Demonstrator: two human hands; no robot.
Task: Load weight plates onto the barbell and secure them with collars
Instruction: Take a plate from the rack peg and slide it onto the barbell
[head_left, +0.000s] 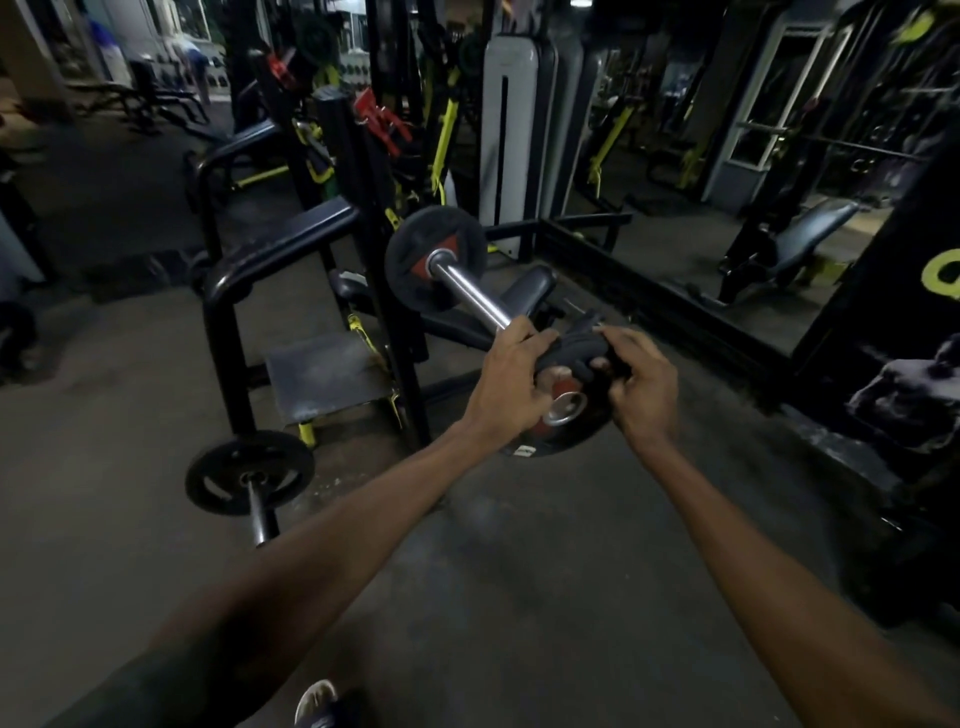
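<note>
The step in hand looks like securing: both hands work at the near end of the barbell sleeve, where a dark collar sits just outside a black-and-red weight plate. The left hand curls its fingers around the collar and sleeve from the left; the right hand pinches the collar's right side. It may be a clamp collar, but blur hides its latch. Another plate sits farther along the sleeve. Next, the collar needs pressing flush against the near plate and locking. The plate's small white label and the yellow lettering at far right are unreadable.
</note>
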